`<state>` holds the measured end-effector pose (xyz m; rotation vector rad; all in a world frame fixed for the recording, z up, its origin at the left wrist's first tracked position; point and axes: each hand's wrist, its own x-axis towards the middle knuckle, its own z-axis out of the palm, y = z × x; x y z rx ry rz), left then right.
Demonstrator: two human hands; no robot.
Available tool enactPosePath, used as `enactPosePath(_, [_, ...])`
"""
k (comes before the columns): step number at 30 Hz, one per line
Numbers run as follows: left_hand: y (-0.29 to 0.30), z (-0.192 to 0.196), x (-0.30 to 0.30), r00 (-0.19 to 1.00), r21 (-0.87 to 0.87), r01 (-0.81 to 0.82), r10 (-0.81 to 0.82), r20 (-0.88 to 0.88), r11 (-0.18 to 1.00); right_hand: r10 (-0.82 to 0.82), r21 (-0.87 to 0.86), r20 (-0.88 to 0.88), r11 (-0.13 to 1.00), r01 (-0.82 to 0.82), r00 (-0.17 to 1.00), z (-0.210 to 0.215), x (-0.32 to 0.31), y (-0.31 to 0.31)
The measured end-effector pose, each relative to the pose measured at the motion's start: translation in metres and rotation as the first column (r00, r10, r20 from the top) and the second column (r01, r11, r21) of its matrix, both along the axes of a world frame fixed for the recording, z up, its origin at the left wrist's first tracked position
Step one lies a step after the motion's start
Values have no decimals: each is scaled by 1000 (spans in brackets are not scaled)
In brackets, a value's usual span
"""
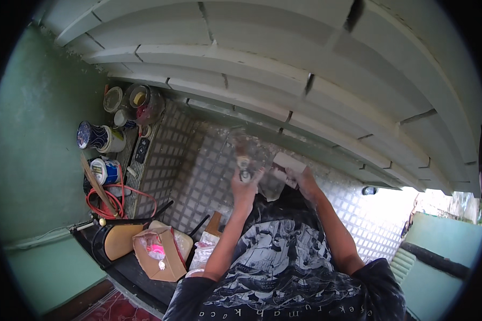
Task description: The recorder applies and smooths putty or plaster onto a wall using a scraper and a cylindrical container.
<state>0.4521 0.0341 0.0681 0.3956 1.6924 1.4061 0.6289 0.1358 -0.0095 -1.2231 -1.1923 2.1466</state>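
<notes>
My left hand (pixel 245 191) is in front of my body, closed around the lower end of a narrow tool (pixel 243 160). The tool points away from me, and its far end is smeared by motion, so I cannot tell its exact kind. A finger of this hand stretches toward the right. My right hand (pixel 307 186) grips a pale rectangular slab (pixel 289 161) by its right side, with a whitish lump at its near edge. A whitish piece (pixel 273 190) shows between the two hands, just above my dark shirt; what it belongs to is unclear.
White ridged panels (pixel 241 56) slope across the top. Tubs and a blue-white bucket (pixel 105 171) stand along the green wall, beside a red hose (pixel 126 193) and a power strip (pixel 141 150). A cardboard box (pixel 160 254) sits near a chair (pixel 118 242) at lower left. Below is tiled floor (pixel 190 179).
</notes>
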Motion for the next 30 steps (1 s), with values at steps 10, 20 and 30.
enactPosePath(10, [-18,2,-122,870,296,-466,370,326,834,-325,85,78,944,318,943,-54,-61,17])
enactPosePath(20, [17,39,-213,900,421,-435,376,218,796,-508,-550,-357,793,263,784,-57,-164,52])
enactPosePath(30, [54,10,-308,977,350,-129,178,-113,928,-708,-494,-325,692,526,626,-80,-250,66])
